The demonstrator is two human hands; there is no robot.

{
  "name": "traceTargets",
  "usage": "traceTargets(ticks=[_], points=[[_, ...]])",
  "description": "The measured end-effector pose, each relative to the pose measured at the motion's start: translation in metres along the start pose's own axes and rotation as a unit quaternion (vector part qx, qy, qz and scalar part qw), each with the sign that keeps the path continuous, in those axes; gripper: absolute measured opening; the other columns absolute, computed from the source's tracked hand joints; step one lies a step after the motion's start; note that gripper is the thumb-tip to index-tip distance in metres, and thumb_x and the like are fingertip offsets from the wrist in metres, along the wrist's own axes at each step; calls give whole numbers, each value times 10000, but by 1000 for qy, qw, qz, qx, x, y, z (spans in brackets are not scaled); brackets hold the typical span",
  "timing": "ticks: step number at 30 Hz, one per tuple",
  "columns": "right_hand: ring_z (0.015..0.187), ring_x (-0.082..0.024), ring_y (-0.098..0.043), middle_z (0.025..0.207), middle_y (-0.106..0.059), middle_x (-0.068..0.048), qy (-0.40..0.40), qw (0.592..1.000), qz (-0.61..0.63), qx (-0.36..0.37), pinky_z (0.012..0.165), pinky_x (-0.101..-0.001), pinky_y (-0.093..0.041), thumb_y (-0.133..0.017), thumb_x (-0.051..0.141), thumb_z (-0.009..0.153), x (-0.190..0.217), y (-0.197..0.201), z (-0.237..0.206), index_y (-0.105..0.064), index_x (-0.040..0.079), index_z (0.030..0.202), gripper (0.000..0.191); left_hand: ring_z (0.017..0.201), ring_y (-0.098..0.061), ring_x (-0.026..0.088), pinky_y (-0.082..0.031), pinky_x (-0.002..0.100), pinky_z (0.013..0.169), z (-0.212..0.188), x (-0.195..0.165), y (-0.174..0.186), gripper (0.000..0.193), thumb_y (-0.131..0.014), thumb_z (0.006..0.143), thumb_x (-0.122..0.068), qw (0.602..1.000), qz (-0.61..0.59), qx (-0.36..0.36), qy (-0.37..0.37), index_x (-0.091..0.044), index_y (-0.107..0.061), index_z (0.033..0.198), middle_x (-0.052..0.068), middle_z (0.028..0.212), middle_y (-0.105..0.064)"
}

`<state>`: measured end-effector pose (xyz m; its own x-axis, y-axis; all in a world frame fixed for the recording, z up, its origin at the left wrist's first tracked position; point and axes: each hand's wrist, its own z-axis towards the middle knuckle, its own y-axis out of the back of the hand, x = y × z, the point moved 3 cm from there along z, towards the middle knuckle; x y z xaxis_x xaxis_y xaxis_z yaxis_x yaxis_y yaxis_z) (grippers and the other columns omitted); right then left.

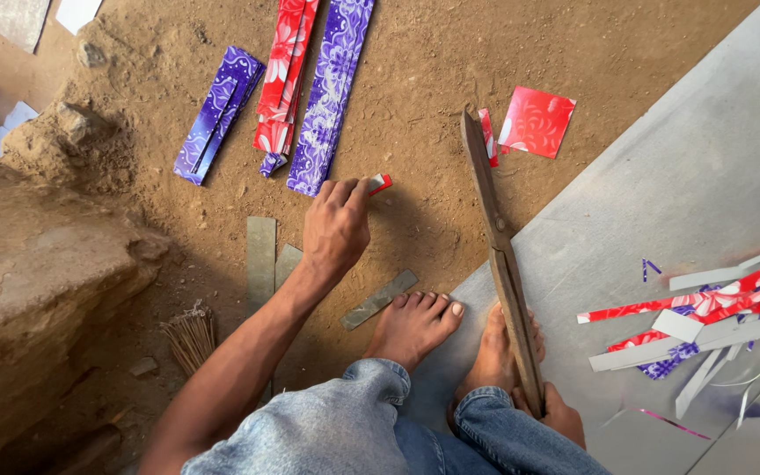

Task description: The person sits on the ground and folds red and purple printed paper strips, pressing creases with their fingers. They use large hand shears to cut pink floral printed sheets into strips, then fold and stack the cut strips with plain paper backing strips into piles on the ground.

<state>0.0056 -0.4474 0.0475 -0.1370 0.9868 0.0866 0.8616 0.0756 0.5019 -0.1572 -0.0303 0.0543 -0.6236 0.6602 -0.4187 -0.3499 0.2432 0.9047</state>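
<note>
Person seated low, in denim trousers (336, 431), both bare feet forward: one foot (411, 325) at the edge of a grey metal sheet (688, 193), the other foot (485, 352) on the sheet.

Right hand (563, 413), nearest the body: closed around the near end of long wooden-handled shears (501, 264). The shears lean away from the person, far tip over the dirt floor (433, 79), just beside a narrow red strip (487, 134). Blades appear shut.

On the sheet, to the right: loose pile of cut strips (714, 317), red floral, purple and plain grey, overlapping.

Left hand (336, 230): arm stretched over the floor, fingers curled, tips pinching a small red-and-white piece (380, 183) that lies at floor level. Cannot tell whether the piece is lifted clear.

Near the left forearm: flat grey metal bars (261, 259) on the dirt, one more bar (380, 299) lying slantwise by the toes. Small broom of thin sticks (191, 339) at left, next to a raised earthen ledge (37, 290).

Farther out: red floral square (537, 121); long purple patterned strip (332, 92), red floral strip bundle (281, 79) touching it, shorter purple bundle (217, 114) apart to the left.
</note>
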Motion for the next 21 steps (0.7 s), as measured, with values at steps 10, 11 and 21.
traceTargets(ticks=[10, 11, 21], points=[[796, -367, -791, 781, -772, -215, 15, 999, -27, -18, 757, -454, -598, -728, 486, 842, -6, -2, 4, -640, 86, 1029, 450, 1008, -647, 377, -545, 456, 826, -21, -23, 1, 267, -697, 924, -107, 994, -96, 14, 49, 13, -701, 1162, 215, 1113, -688], [804, -379, -783, 780, -767, -220, 22, 999, -37, -20, 752, -458, -596, -723, 497, 846, -8, -2, 5, -633, 81, 1022, 461, 1021, -638, 370, -539, 455, 853, -16, -18, 1, 265, -687, 931, -95, 994, -93, -9, 57, 13, -703, 1172, 202, 1119, -685], [961, -404, -752, 922, -764, -233, 121, 985, -89, 83, 811, -470, -586, -685, 440, 844, -10, 18, 18, -591, 96, 1143, 465, 968, -596, 322, -524, 442, 826, 21, 2, -15, 149, -647, 883, -18, 990, -19, 55, 126, -18, -744, 996, 152, 1023, -659]])
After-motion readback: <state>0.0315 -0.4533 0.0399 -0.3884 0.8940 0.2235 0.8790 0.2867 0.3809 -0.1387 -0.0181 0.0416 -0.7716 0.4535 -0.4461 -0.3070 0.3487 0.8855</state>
